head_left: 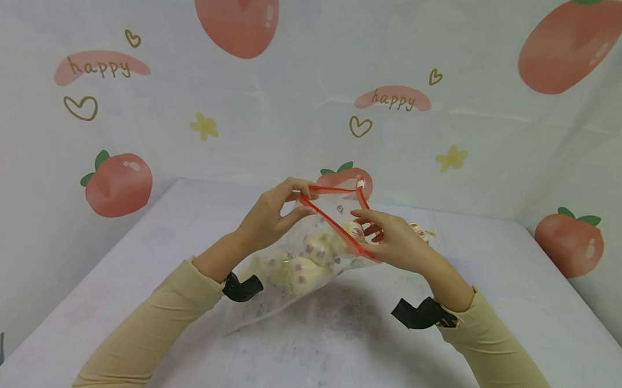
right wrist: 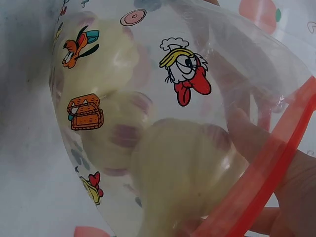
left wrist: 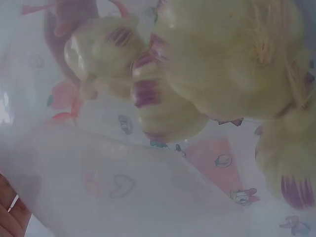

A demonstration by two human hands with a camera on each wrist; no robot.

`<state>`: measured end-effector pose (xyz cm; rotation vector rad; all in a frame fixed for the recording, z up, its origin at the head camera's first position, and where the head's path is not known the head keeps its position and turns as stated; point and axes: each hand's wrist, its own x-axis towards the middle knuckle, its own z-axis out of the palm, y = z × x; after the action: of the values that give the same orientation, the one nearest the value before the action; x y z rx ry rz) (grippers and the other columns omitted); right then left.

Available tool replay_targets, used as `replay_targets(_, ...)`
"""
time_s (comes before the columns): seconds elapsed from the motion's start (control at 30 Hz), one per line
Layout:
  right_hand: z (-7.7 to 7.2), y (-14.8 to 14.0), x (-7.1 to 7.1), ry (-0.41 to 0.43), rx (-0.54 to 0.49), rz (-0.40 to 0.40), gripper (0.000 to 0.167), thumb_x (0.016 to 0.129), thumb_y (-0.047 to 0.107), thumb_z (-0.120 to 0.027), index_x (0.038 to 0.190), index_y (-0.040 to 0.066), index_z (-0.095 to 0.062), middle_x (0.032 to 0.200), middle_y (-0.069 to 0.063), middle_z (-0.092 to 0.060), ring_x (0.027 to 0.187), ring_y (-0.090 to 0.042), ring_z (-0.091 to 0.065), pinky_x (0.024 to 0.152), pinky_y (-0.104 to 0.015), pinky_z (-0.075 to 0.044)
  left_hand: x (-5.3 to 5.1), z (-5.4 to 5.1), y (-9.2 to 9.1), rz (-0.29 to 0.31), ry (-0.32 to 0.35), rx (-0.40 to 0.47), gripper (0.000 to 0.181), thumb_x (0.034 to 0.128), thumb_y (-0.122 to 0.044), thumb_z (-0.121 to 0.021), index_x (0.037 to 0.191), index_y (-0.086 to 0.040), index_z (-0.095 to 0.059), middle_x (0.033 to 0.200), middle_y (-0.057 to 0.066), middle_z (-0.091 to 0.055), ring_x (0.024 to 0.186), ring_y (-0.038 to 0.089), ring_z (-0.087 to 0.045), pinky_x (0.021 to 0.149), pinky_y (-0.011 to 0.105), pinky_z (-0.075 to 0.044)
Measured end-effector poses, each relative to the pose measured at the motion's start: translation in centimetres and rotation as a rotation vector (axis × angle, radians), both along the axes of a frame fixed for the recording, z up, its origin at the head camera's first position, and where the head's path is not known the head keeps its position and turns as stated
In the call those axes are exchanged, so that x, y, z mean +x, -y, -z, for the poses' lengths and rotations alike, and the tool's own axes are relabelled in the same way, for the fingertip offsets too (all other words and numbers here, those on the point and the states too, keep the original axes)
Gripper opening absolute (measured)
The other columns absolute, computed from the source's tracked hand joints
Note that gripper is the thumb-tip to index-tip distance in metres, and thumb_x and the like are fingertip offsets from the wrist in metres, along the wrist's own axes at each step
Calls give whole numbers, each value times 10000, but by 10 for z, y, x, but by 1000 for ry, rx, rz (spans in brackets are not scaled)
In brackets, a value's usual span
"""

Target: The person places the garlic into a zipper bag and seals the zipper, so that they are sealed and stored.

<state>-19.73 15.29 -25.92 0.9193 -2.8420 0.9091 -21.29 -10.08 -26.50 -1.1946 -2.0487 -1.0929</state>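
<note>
So the left hand (head_left: 273, 212) is pinching the bag (head_left: 334, 225) by its rim, the right hand (head_left: 398, 241) is bent in at the mouth by the top bulb (head_left: 355, 229) (can't tell if it's gripping), and the bag slants down-left between them, more garlic (head_left: 304, 275) inside.

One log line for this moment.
left hand: pinches red rim of bag | right hand: at bag's open mouth | garlic bulbs: several inside bag, another on table

backdrop (head_left: 293, 112): white, printed fruit (head_left: 118, 184), hearts (head_left: 80, 108) | tabletop (head_left: 520, 296): whitish
</note>
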Motion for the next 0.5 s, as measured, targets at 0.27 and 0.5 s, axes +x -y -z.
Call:
replay_targets(0.27,-3,-1,3,12,1,-16,493,841,51,-641,1306,-6,-491,1239,-202,-587,1015,-303,-635,887,-447,-519,0,0,1,-1,-3,8,434,872,-418,-499,981,1,-472,1161,194,-615,1053,276,-626,937,327,-518)
replay_targets(0.5,-3,-4,6,-52,-54,-31,468,823,68,-688,1260,0,-533,1202,-183,-615,974,-295,-645,852,-438,-534,0,0,2,8,0,14,433,872,-414,-505,988,2,-471,1163,197,-612,1022,265,-636,943,330,-515)
